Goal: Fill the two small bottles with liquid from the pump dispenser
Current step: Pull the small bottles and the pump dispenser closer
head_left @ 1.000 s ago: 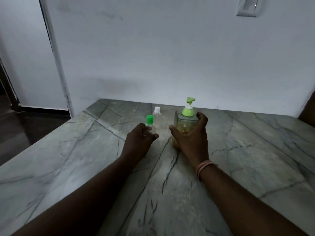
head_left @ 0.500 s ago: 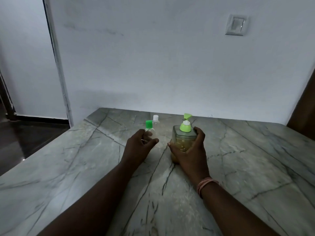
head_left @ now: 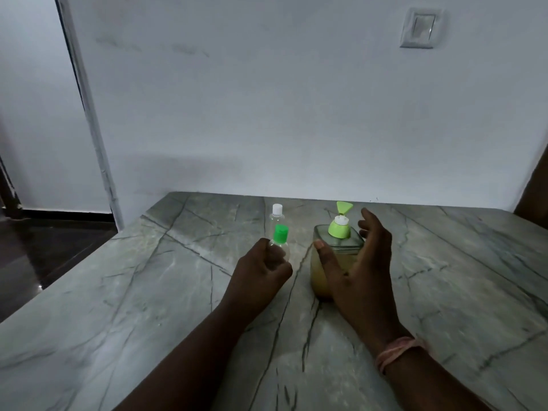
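The pump dispenser (head_left: 320, 262) is a clear square jar of yellowish liquid with a light green pump head, standing on the marble table (head_left: 148, 292). My right hand (head_left: 358, 271) is beside it. The thumb lies on its front face, and the fingers are spread and lifted off its right side. My left hand (head_left: 259, 271) grips a small clear bottle with a green cap (head_left: 280, 235), upright just left of the dispenser. A second small clear bottle with a white cap (head_left: 277, 215) stands right behind it, untouched.
A white wall runs along the table's far edge, with a light switch (head_left: 418, 28) high on the right. The table's left edge drops to a dark floor (head_left: 44, 247) by a doorway. A pink band circles my right wrist (head_left: 397, 351).
My right hand's fingers have let go of the dispenser and spread apart, while the thumb stays on it. My left hand keeps its hold on the green-capped bottle. The view has tilted up.
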Motion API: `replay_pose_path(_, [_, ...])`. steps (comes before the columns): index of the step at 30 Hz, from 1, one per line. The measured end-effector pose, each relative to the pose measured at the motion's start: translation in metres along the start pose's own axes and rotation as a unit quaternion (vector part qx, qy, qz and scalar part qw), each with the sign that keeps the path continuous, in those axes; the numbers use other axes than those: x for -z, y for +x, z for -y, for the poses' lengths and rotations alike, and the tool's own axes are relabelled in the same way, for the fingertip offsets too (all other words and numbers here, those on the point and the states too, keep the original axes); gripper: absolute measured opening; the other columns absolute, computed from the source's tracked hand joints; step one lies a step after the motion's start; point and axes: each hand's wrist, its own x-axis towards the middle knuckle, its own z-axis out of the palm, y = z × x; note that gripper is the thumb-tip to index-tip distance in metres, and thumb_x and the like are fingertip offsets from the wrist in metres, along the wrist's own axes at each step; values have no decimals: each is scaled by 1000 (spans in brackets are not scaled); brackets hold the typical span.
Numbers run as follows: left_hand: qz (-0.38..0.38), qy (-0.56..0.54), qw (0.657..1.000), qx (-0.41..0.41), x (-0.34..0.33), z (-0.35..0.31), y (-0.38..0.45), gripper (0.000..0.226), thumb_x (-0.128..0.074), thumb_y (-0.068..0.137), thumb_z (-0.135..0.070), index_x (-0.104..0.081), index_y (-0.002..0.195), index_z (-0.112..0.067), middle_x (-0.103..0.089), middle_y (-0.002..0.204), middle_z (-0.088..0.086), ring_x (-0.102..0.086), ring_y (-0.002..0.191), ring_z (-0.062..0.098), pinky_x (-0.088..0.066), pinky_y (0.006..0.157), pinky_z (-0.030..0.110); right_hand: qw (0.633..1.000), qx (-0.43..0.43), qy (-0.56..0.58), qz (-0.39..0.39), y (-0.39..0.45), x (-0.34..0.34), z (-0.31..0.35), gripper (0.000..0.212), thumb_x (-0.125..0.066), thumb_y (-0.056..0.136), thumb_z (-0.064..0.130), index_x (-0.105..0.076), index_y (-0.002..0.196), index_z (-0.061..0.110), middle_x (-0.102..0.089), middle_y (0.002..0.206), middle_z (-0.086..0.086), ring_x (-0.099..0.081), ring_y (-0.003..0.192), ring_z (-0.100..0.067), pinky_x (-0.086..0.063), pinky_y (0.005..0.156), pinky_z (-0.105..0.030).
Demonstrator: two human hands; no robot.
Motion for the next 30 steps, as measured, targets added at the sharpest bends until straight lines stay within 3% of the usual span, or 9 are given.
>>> replay_pose_path(3, [2,-20,1000,-3,-1,2,-2,19,-72,83,-21,-57,94,-24,-68,88,-7,-64,80,0,-44,67,16,1000,-2,-20,7,0,-4,1,83,-65,78,52,-23,143,23,-32,138,1,-37,129,-14,-41,97,-26])
replay_pose_path(12, [10,-8,999,-39,-1,5,1,20,-73,84,-24,-57,95,-27,-67,88,-11,-65,82,-2,-53,69,15,999,-21,-37,-1,1,-10,-3,86,-73,72,50,-29,140,20,-34,133,0,-39,125,-9,-39,97,-20])
replay_pose_path(16, [5,-4,1000,-28,0,3,1,21,-74,84,-25,-57,96,-26,-67,89,-12,-63,83,-5,-51,68,18,998,-4,-63,-10,-2,-7,2,86,-72,72,51,-30,140,19,-33,135,0,-31,125,-7,-40,100,-29])
replay_pose_path(21, [15,3,1000,-13,3,-4,-3,25,-74,85,-30,-58,103,-25,-67,94,-13,-63,84,-7,-44,64,6,988,46,-146,-20,-7,1,14,79,-70,76,54,-37,138,18,-34,135,-3,-33,129,-20,-33,106,-41])
replay_pose_path(25, [0,5,1000,-8,1,-9,-7,22,-74,86,-28,-58,100,-23,-66,89,-10,-63,79,-6,-42,59,7,979,103,-175,3,-18,1,16,72,-68,79,49,-42,137,14,-35,136,-8,-34,130,-25,-33,106,-43])
replay_pose_path(30, [0,13,1000,-9,-5,-6,-10,23,-74,85,-32,-59,101,-26,-68,95,-10,-66,85,-2,-54,71,19,978,99,-185,4,-22,2,10,67,-68,78,46,-45,134,16,-38,135,-10,-36,129,-28,-30,106,-44])
